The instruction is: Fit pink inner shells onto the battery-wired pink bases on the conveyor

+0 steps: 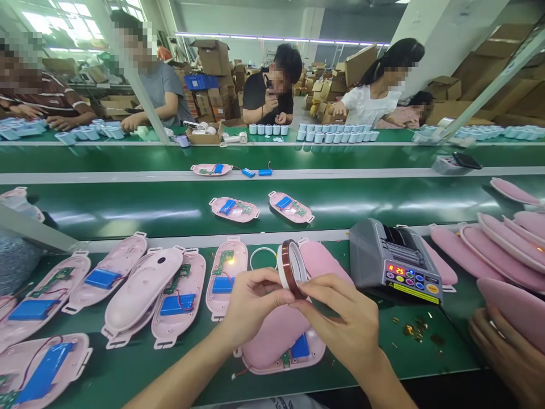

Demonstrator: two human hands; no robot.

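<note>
Both my hands hold a roll of brown tape (290,269) upright above the bench. My left hand (255,298) pinches its white-edged left side between thumb and fingers. On the other side, my right hand (340,307) grips the lower right rim with its fingertips. Beneath them lies an open pink shell (293,363) with a blue battery (300,345) inside, partly covered by a plain pink cover (276,335). Just behind the roll, a thin white ring (263,250) rests on the bench, partly hidden. Another open pink shell (227,267) sits behind my left hand.
A grey tape dispenser (394,261) with a lit display stands at right, near amber tape scraps (415,329). Pink shells with batteries (176,304) crowd the left; pink covers (502,244) pile at right beside another person's hand (498,341). Several people work across the green conveyor (128,210).
</note>
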